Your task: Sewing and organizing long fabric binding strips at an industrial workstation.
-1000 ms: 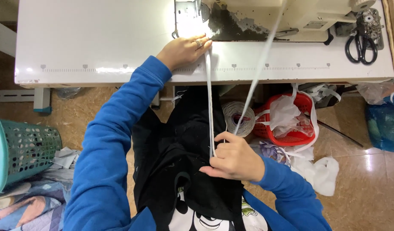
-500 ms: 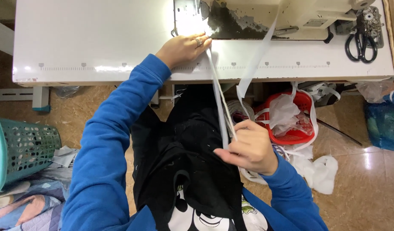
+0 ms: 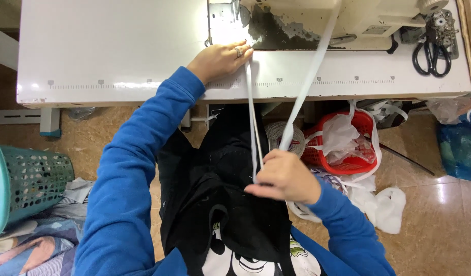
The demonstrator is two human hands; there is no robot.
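My left hand (image 3: 220, 60) rests on the white sewing table (image 3: 113, 46), fingers pressing the end of a white elastic band (image 3: 252, 117) beside the sewing machine (image 3: 343, 20). The band runs down off the table edge to my right hand (image 3: 284, 177), which pinches it over my lap above a black garment (image 3: 230, 214). A second stretch of the white band (image 3: 309, 76) slants from my right hand up over the machine.
Black scissors (image 3: 432, 53) lie at the table's right end. Below the table stand a red basket (image 3: 348, 148) with plastic bags and a spool of band (image 3: 286, 138). A teal laundry basket (image 3: 26, 184) stands at the left; a blue bag (image 3: 460, 145) at the right.
My right hand swung right and then back toward my lap, drawing the band with it. My left hand stayed on the table.
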